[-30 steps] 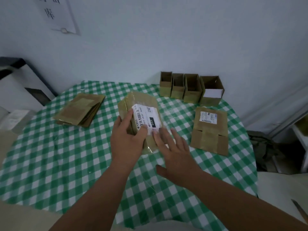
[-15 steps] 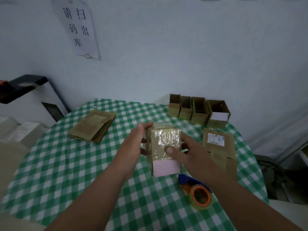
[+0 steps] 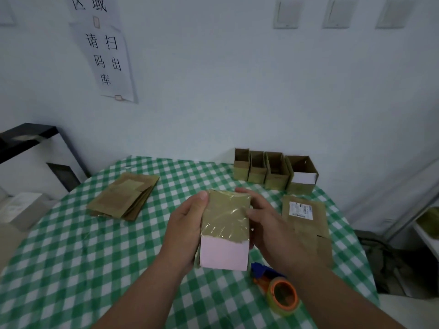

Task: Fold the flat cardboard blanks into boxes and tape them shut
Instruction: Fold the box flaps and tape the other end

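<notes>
— What have I got in front of me?

— I'm holding a cardboard box [image 3: 225,224] up above the green-checked table [image 3: 71,257], about mid-frame. Its facing side is glossy with clear tape on top and carries a pink label [image 3: 223,256] at the bottom.

— What's around it?

— A tape dispenser [image 3: 281,295] with an orange core lies just right of and below the box, partly behind my right forearm. A flat blank [image 3: 306,224] with a white sticker lies to the right; my right hand hides its near left edge. A stack of flat blanks [image 3: 123,200] sits well to the left. Four open boxes [image 3: 275,173] stand in a row at the far edge, by the wall.

— Which way does the box run?

— Long axis runs away from me, pink end nearest.

— And my hands?

— My left hand [image 3: 185,229] grips the left side, thumb up at the top corner. My right hand [image 3: 275,231] wraps the right side, thumb pressed on the taped face, fingers curled behind.
</notes>
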